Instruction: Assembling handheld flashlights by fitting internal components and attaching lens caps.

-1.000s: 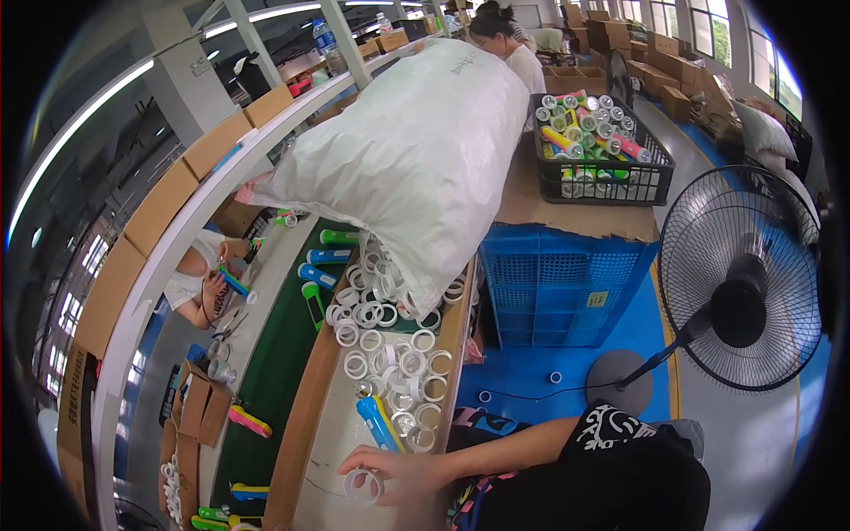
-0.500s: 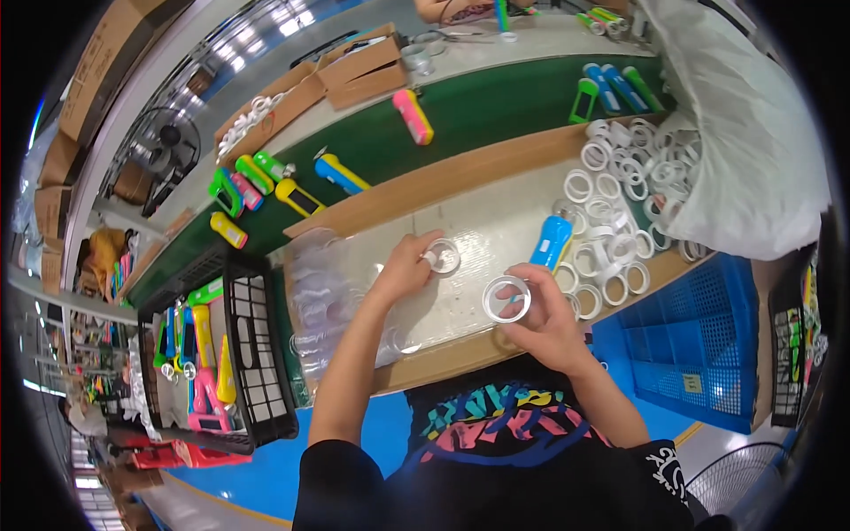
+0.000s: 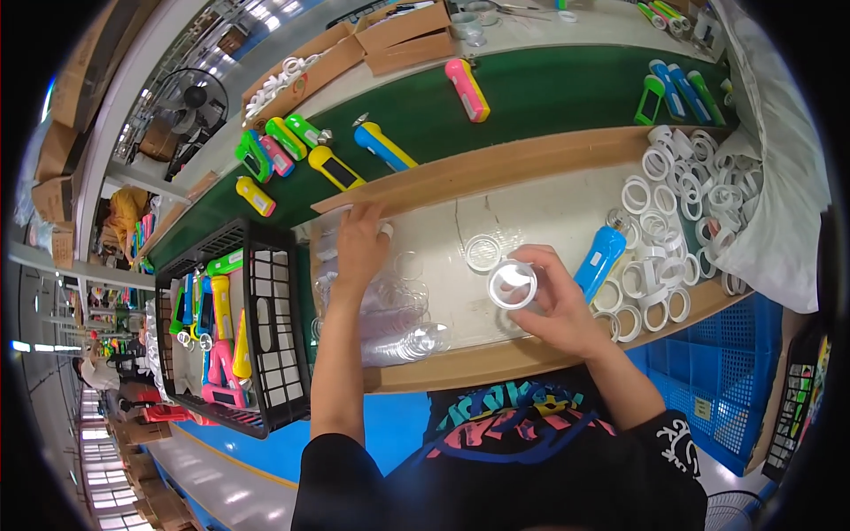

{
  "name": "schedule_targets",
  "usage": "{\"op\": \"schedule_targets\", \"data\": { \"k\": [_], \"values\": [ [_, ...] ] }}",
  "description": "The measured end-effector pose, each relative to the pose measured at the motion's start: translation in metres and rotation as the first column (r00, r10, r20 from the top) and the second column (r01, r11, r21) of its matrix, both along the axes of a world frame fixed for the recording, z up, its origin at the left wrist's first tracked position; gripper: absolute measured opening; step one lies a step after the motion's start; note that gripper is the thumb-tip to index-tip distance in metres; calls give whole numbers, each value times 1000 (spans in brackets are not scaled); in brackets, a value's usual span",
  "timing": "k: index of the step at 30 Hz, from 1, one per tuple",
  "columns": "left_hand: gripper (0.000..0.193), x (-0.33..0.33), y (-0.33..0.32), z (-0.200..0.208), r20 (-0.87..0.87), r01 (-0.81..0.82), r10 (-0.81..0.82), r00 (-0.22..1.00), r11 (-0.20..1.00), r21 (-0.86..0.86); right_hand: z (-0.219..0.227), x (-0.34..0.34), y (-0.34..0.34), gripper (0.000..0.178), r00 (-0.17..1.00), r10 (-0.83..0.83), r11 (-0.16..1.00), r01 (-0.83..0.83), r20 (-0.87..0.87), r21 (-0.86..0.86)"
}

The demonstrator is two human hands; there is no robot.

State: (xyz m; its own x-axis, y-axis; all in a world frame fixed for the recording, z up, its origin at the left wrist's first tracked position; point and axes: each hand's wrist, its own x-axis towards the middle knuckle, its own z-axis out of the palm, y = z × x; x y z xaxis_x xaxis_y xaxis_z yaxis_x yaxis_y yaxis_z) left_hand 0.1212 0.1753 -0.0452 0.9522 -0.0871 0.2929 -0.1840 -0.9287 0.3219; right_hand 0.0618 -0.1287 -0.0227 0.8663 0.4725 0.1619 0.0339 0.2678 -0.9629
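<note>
My right hand (image 3: 560,305) grips a white ring (image 3: 512,284) by its side, thumb below and fingers above; a clear, shiny face shows inside it. Just left of and beyond it, a second white ring (image 3: 482,254) lies flat in the cardboard tray (image 3: 452,356). At the tray's left end, my left hand (image 3: 359,243) reaches over a pile of clear plastic discs (image 3: 394,314), fingers forward and thumb apart. Something small and white is on its thumb. A blue flashlight-shaped body (image 3: 602,258) leans beside many loose white rings (image 3: 655,274) at the right end.
A black crate (image 3: 266,327) with colourful flashlight bodies stands at left. Beyond the tray, a green belt (image 3: 531,97) carries a pink-and-yellow body (image 3: 467,90) and several others. A blue basket (image 3: 708,389) stands at right, below a white bag (image 3: 784,195). Open cardboard boxes (image 3: 403,40) sit at the back.
My left hand has left the ring in mid-tray and moved left onto the clear discs. My right hand still holds its ring. The whole view has shifted slightly.
</note>
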Motion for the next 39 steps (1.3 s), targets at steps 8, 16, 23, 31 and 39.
{"op": "schedule_targets", "data": {
  "k": [8, 16, 23, 31, 39],
  "values": [
    [42, -24, -68, 27, -366, 312, -354, 860, 935, -170, -2, 6, -6, 62, 993, -32, 999, 37, 114, -39],
    [76, -34, -105, -3, -153, 431, -434, 888, 901, -54, 3, 8, -6, 58, 987, -73, 994, 84, 140, -74],
    [43, 7, -65, 22, -145, 195, -243, 959, 938, -285, 16, 20, -31, 58, 957, 41, 958, 44, 288, -283],
    [26, 31, -100, 19, -159, 256, -360, 919, 854, -454, 27, 36, -15, 63, 957, -254, 967, 254, 141, 12],
    [63, -42, -227, 4, -486, 354, -492, 722, 867, -352, 37, 64, -44, 69, 860, -510, 839, 493, 20, 233]
  ]
}}
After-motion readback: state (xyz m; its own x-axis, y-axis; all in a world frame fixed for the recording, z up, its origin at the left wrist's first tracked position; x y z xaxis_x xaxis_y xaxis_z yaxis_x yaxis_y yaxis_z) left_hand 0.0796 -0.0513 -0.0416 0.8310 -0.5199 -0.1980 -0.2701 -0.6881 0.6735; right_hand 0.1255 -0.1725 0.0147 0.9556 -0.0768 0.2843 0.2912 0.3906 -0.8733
